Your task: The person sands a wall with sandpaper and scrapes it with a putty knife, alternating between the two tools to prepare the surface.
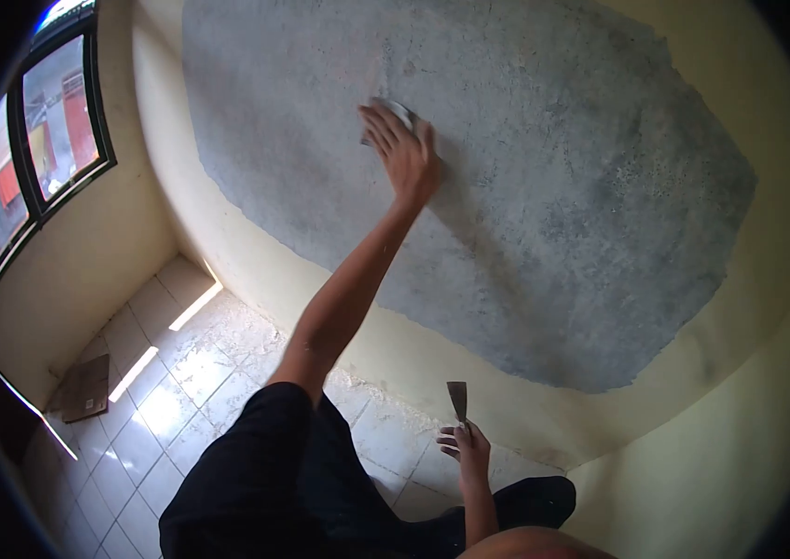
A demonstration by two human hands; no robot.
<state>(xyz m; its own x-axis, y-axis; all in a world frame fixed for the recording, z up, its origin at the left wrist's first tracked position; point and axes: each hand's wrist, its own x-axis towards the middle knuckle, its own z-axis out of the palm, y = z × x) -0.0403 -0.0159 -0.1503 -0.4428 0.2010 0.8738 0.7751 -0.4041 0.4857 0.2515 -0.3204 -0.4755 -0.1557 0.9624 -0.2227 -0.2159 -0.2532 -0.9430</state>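
My left hand (402, 154) is pressed flat against the wall, fingers over a small grey-white piece of sandpaper (398, 112), as it appears. Most of that sheet is hidden under the palm. Around it spreads a large rough grey patch (553, 186), bordered by pale yellow paint (432, 345). Low down near my knee, my right hand (471, 447) grips a putty knife (456, 401) by its handle. Its flared blade points up, apart from the wall.
White floor tiles (134, 484) run along the wall's foot, with pale dust and flakes (255, 326) scattered there. A flat brown piece, perhaps cardboard (85, 387), lies at left. A dark-framed window (59, 112) is in the left wall. Another wall (674, 475) meets at right.
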